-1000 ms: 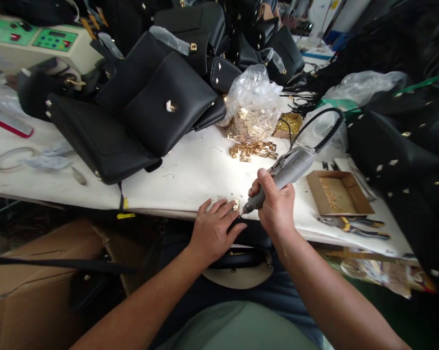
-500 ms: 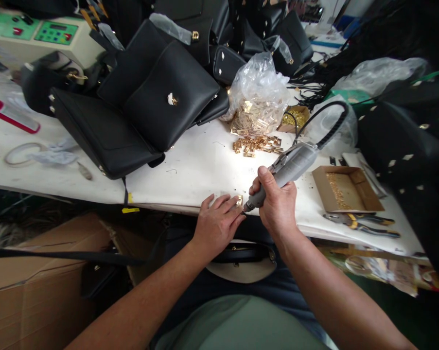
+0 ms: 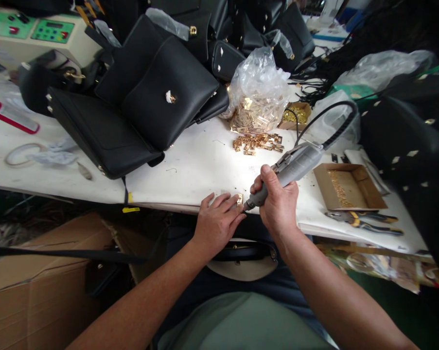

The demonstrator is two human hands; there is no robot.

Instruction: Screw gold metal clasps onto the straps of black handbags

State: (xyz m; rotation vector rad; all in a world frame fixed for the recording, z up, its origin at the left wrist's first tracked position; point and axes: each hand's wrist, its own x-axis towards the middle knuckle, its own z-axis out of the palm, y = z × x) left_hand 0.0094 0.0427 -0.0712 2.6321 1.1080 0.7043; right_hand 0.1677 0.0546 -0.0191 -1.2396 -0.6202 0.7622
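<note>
Thumb of the left hand [image 3: 218,222] has been drawn toward the power screwdriver [image 3: 300,164] gripped by the right hand [image 3: 280,203]; any left pinch cannot be told.

A power tool [image 3: 297,164], gold fittings [image 3: 256,142] and black bags [image 3: 179,73] show a workshop.

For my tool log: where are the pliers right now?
In the head view, the pliers lie at the right on the white table, just on the near side of the small cardboard box.
</note>
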